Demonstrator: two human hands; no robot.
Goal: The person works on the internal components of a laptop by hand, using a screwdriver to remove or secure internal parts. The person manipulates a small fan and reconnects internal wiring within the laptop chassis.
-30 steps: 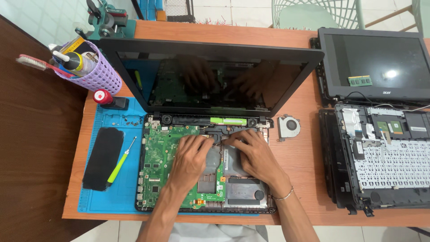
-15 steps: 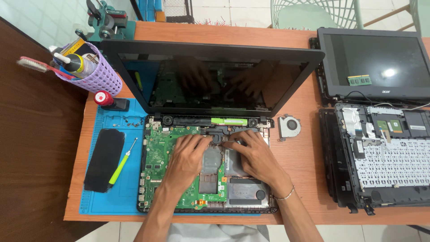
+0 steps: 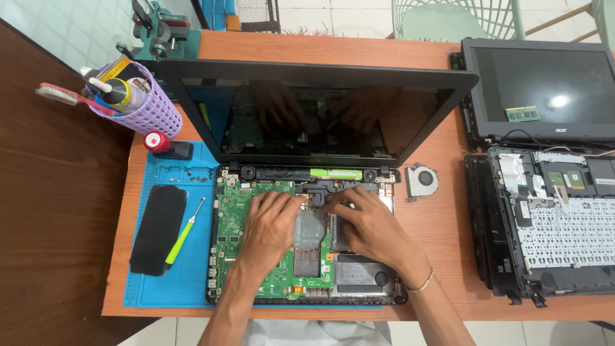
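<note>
Overhead, the left hand (image 3: 272, 221) and right hand (image 3: 368, 224) pressed spread fingers flat onto the green circuit board (image 3: 234, 224), fingertips meeting at its top middle, holding nothing.

1. Orange-brown wooden tabletop (image 3: 442, 61), with a darker brown wooden surface (image 3: 57, 211) right up against its left side.
2. Pale tiled floor (image 3: 333, 14) past the far edge.
3. Mint-green lattice chair (image 3: 448, 16) back there too.
</note>
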